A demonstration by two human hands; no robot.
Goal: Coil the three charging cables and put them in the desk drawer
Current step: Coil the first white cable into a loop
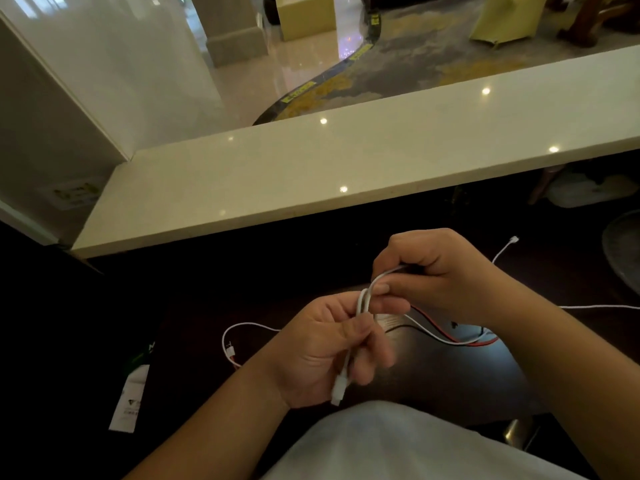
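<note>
Your left hand grips the folded loops of the white cable, long axis near vertical, plug end hanging below the palm. Your right hand pinches the same cable just above, at the top of the loop — the free length trails from there to your right, across the dark desk. The right hand is nearer that slack, so it should feed the next turn. A red cable lies beneath, uncoiled; no drawer is in view.

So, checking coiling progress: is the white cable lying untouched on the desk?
No, both hands grip the white cable: the left hand holds its loops and the right hand pinches it above.
</note>
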